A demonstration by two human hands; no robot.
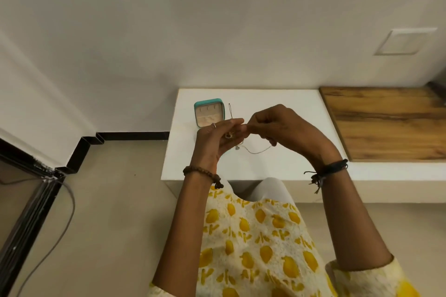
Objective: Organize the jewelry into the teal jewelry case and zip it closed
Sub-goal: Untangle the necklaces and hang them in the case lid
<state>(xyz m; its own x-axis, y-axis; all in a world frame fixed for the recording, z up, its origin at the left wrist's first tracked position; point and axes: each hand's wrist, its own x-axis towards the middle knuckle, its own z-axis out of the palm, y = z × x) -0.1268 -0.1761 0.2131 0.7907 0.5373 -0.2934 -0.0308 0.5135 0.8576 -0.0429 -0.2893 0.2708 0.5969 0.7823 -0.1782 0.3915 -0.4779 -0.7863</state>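
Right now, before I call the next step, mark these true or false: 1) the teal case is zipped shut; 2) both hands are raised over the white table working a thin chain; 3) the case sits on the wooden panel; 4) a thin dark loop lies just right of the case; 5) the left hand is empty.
1) False. The teal case lies open, its beige inside showing.
2) True. The left hand and right hand meet at the fingertips on the thin chain, above the white table.
3) False. It sits on the white table; the wooden panel is further right.
4) True. The dark loop lies there.
5) False. It holds small jewelry pieces.
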